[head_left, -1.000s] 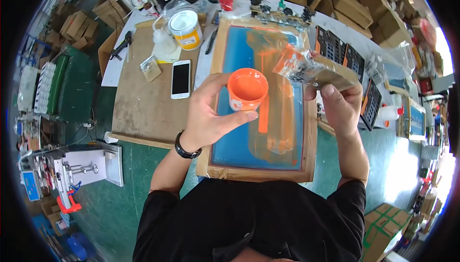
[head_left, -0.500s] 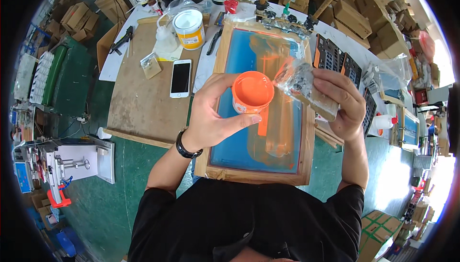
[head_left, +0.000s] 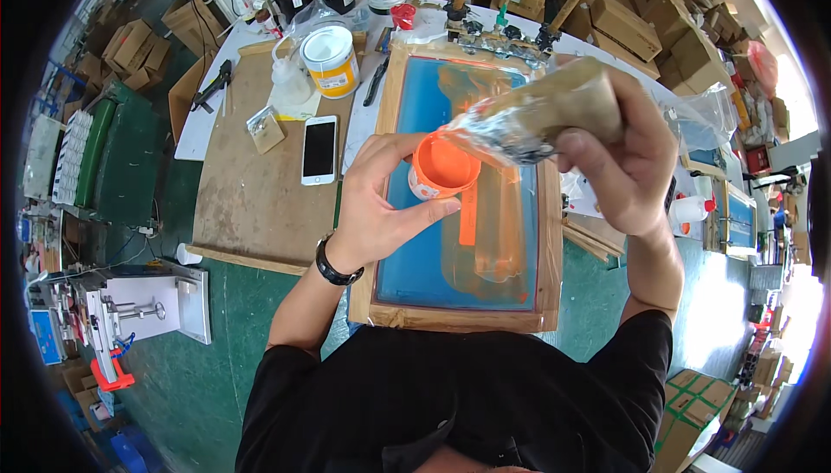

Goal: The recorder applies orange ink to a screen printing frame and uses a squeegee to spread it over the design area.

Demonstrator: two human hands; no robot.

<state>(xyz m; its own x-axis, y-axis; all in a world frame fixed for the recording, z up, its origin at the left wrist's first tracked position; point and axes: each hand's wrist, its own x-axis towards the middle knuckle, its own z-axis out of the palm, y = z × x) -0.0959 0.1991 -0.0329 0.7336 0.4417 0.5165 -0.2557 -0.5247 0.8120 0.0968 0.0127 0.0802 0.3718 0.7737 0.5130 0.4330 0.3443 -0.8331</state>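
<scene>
My left hand (head_left: 372, 205) is wrapped around a small tub (head_left: 424, 186) of orange ink, holding it tilted above a screen-printing frame (head_left: 450, 317). In my right hand (head_left: 636, 170) is a brownish scraper (head_left: 563, 105) with a shiny, ink-smeared wrapped end. That end reaches the tub's right rim, with orange on its tip; whether it dips inside is hard to see. Beneath both hands lies the frame's blue mesh (head_left: 415, 270), streaked with orange and with a solid orange strip near its middle. The scraper and right hand hide the frame's upper right part.
Left of the frame, a brown board (head_left: 251, 187) carries a white phone (head_left: 319, 151), a small scraper (head_left: 265, 129) and a white-and-yellow bucket (head_left: 331, 62). A utility knife (head_left: 376, 81) lies beside the bucket. Clamps (head_left: 511, 40) grip the frame's far edge. Cartons (head_left: 636, 27) are stacked behind.
My right hand has raised and turned the scraper, bringing its smeared end over against the tub's rim. The tub has shifted slightly left and tipped more toward the right.
</scene>
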